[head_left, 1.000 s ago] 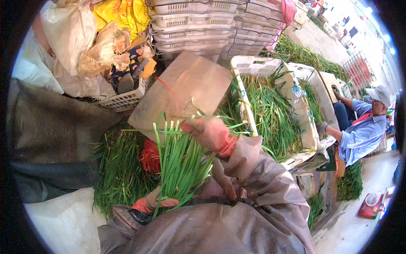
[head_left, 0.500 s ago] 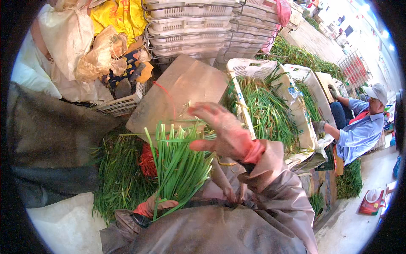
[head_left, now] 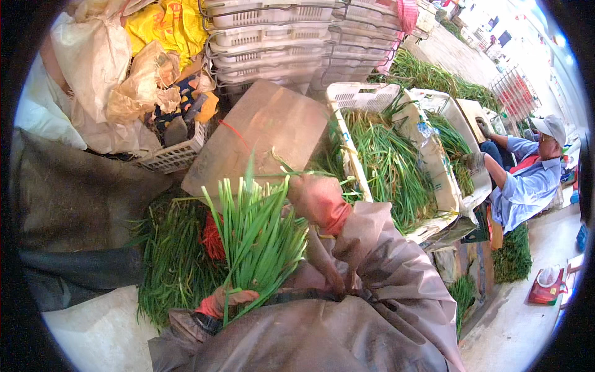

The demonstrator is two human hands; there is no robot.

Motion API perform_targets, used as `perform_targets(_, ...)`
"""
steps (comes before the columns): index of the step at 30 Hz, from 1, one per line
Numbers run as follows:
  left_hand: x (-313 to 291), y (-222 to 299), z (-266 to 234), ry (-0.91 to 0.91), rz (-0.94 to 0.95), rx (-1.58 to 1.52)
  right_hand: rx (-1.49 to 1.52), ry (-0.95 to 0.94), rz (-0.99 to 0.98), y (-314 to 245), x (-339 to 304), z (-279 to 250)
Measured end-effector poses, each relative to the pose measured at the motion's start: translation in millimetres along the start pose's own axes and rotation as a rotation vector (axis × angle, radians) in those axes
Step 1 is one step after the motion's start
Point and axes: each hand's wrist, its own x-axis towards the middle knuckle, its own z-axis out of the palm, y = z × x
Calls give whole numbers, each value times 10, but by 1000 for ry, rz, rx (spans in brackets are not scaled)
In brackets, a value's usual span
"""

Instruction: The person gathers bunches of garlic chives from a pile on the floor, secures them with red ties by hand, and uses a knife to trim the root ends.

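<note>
A bunch of long green chives [head_left: 257,248] stands in front of me, its pale cut ends pointing away from me. Its near end is gripped by my left hand [head_left: 230,301], fingers wrapped around the leaves. My right hand [head_left: 313,195], in a red cuff, is at the bunch's far right side, by its pale ends; motion blur and the angle hide its fingers. Below and left of the bunch lies a pile of darker green chives [head_left: 170,266], with a bundle of red ties [head_left: 214,239] beside it. Beyond sits a flat brown board [head_left: 266,124] with a few loose stalks.
A white crate [head_left: 353,146] full of chives stands right of the board. Stacked white baskets [head_left: 266,40] rise behind it. Sacks [head_left: 93,62] and a yellow bag [head_left: 167,31] fill the far left. A co-worker [head_left: 527,180] in a blue shirt sits at right.
My right hand has come down and inward, from raised with fingers spread above the bunch to beside its pale ends. My left hand keeps its hold on the chives.
</note>
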Motion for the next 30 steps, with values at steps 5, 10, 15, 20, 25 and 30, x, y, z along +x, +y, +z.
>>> perform_targets(5, 25, 202, 312, 226, -158, 85, 81, 328, -14, 949, 270, 469)
perform_targets(10, -216, 0, 217, 205, 22, 510, 752, 326, 417, 1960, -104, 154)
perform_targets(15, -187, 168, 574, 40, 247, 528, 882, 114, 315, 1639, -605, 41)
perform_targets(20, -201, 144, 453, -48, 126, 386, 859, 51, -223, 549, -328, -130)
perform_targets(25, -196, 209, 513, -198, -35, 166, 1304, -382, -222, 320, 37, -19)
perform_targets(30, -199, 226, 844, 211, 0, 342, 499, -306, -123, 325, 49, -325)
